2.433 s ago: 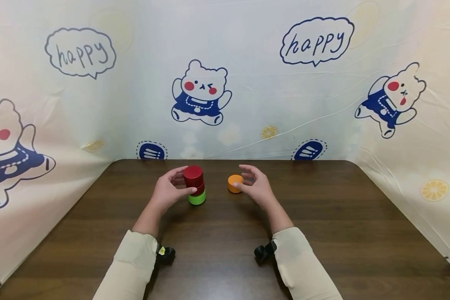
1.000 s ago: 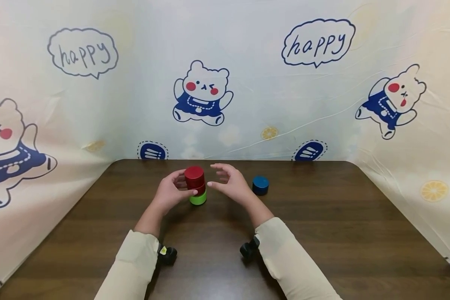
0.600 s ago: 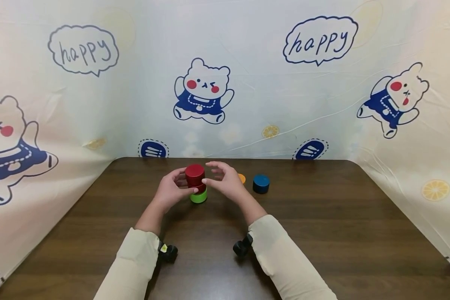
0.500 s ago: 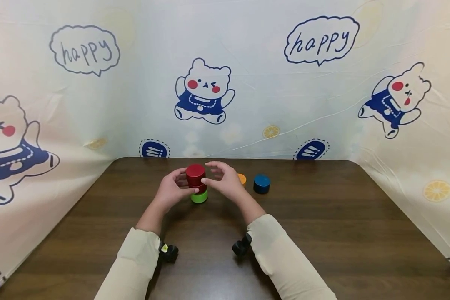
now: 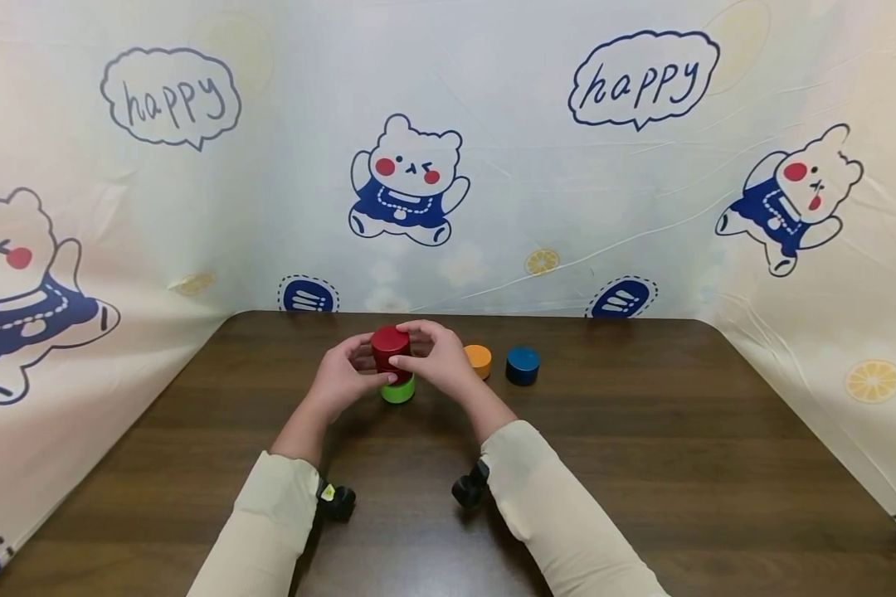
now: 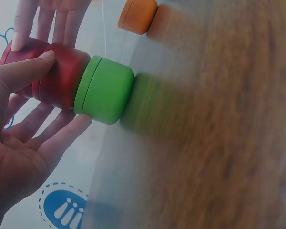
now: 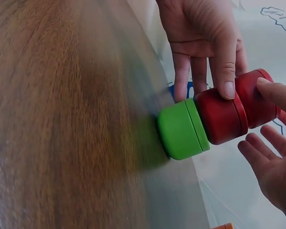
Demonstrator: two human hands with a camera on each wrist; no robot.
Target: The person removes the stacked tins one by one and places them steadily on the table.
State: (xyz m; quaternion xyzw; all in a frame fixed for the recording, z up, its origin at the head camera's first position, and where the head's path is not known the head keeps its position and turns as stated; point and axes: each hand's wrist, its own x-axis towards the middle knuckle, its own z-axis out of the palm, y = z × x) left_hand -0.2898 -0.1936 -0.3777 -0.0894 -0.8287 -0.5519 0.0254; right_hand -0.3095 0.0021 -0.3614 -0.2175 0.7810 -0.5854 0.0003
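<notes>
Two red lidded jars stand stacked on a green jar [image 6: 107,90], which sits on the table in the head view. My left hand [image 5: 343,377] holds the lower red jar [image 7: 219,117], its thumb on the side and fingers behind. The upper red jar [image 5: 391,342] rests on top, and my right hand [image 5: 436,358] grips it, thumb in front and fingers at the far side. In the right wrist view the right thumb lies against that upper jar. From the head camera, the lower red jar is mostly hidden by my hands.
An orange jar [image 5: 479,361] stands just right of my right hand, with a blue jar [image 5: 523,366] farther right. Both are on the brown wooden table [image 5: 642,448]. Behind the table hangs a patterned cloth [image 5: 515,182].
My right hand has left the orange jar, moved left to the stack and taken hold of the upper red jar. The orange and blue jars are now uncovered. My left hand keeps its hold.
</notes>
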